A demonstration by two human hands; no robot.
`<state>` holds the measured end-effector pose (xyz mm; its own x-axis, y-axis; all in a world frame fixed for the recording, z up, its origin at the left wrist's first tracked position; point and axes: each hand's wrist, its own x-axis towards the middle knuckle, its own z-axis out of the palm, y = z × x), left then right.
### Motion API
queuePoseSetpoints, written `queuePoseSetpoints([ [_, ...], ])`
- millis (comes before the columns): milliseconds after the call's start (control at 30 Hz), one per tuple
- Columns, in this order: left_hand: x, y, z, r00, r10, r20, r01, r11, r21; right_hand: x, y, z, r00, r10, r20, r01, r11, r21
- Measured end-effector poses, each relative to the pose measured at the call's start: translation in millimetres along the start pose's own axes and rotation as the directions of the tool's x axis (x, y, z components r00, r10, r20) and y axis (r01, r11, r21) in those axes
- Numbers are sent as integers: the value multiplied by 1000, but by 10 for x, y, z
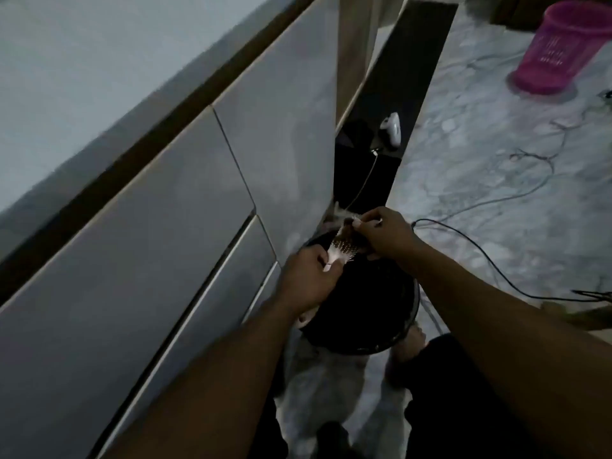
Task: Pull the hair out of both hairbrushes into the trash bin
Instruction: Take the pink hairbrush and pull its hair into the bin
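Note:
A pale hairbrush [342,248] with light bristles is held over a black round trash bin [402,332] on the floor. My left hand [306,279] is closed around the brush's handle end. My right hand [385,231] is at the far end of the brush head, its fingertips pinched on a dark tuft of hair [347,223] among the bristles. The bin's inside is dark and its contents cannot be made out. Only one hairbrush is in view.
Grey drawer fronts [159,246] run along the left. A pink perforated basket [559,48] stands on the marble floor at top right. Black cables [490,260] trail across the floor to the right. A white device [392,127] lies in a dark gap beyond the bin.

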<state>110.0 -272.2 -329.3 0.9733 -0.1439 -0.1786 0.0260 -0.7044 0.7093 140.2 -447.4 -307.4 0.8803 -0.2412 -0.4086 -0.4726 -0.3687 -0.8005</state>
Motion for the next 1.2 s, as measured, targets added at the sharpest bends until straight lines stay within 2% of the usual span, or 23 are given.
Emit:
queuePoseSetpoints([
  [367, 294, -967, 807, 991, -50, 122, 62, 993, -98, 619, 1095, 652, 993, 105, 45, -113, 966, 234],
  [500, 271, -1199, 1015, 986, -66, 154, 86, 988, -127, 739, 1345, 798, 989, 121, 80, -137, 957, 254],
  [567, 354, -1239, 1108, 974, -97, 203, 134, 976, -174, 849, 1401, 841, 991, 122, 55, -132, 962, 241],
  [667, 582, -1222, 1200, 944, -153, 292, 241, 924, -295, 1051, 1433, 859, 988, 154, -12, -145, 950, 278],
  [767, 732, -1174, 1232, 872, -229, 432, 421, 801, -426, 1182, 1481, 868, 981, 191, -41, -170, 938, 301],
  [867, 790, -1119, 1184, 823, -240, 515, 501, 733, -460, 1244, 1513, 873, 976, 212, -58, -187, 940, 286],
  [1033, 871, -1110, 1133, 816, -288, 502, 524, 735, -430, 1238, 1466, 769, 978, 180, -102, -162, 973, 164],
  [1200, 882, -1078, 1150, 843, -312, 438, 495, 768, -406, 1201, 1352, 709, 963, 233, -137, -196, 951, 240],
])
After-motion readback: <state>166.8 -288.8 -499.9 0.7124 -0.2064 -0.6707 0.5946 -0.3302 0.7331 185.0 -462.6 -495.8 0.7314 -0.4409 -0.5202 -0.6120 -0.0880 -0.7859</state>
